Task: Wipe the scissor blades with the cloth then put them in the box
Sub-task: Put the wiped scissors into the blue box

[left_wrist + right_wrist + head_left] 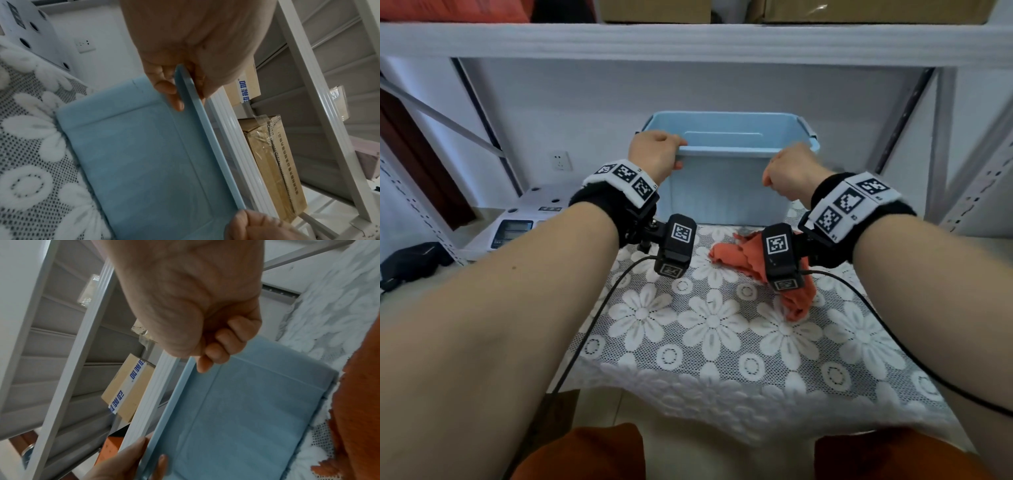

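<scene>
Box: pale blue rectangular plastic box point(726, 185), smooth matte walls, flat lipped rim, standing upright on the table ahead of both hands.
Left hand: left hand point(654, 156) grips the near rim at its left end, fingers curled over the lip, thumb on the outer wall.
Right hand: right hand point(792, 173) curled at the rim's right end, fingers point(218, 353) hooked under the lip.
Cloth: crumpled orange fabric cloth point(743, 253) with scalloped edge, lying below the right wrist.
Table: white floral lace cover point(709, 325), mesh with raised daisies.
Scissors: not visible; the box's inside is hidden from view.
</scene>
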